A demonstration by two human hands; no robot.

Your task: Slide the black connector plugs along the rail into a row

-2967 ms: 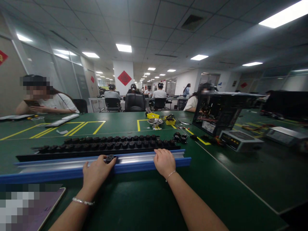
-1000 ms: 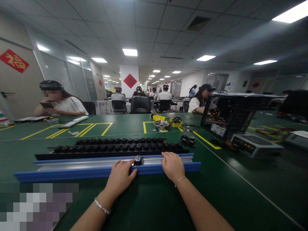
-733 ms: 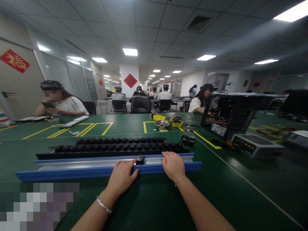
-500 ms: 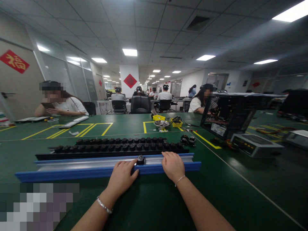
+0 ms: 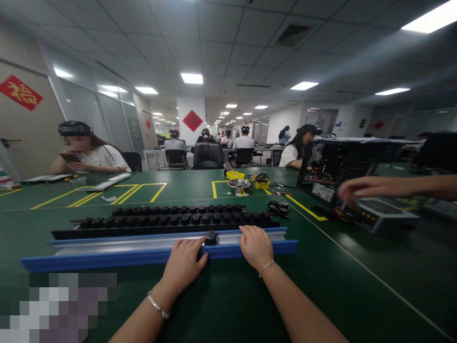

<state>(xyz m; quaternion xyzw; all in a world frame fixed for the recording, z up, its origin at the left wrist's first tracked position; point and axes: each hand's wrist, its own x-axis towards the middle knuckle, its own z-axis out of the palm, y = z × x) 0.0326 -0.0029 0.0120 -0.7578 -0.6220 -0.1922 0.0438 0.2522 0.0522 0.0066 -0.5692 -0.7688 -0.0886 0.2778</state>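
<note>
A long blue rail with a silvery inner channel lies lengthwise on the green table in front of me. In its channel sits a small black block. My left hand rests over the rail with fingers stretched out; its index fingertip touches the left side of the block, and the thumb is spread apart near the front edge. To the right of the block, my right hand is closed over the rail, its fingertips reaching the far side. A gap separates the right hand from the block.
Behind the rail stand two black strips bearing several black round parts, with loose black parts at their right end. Farther back are a metal bowl and yellow bins. Another person's hand hovers over a power supply.
The black block has slid slightly right along the channel, and my left index finger has followed it. My right hand stays put. Another person's arm has come in from the right.
</note>
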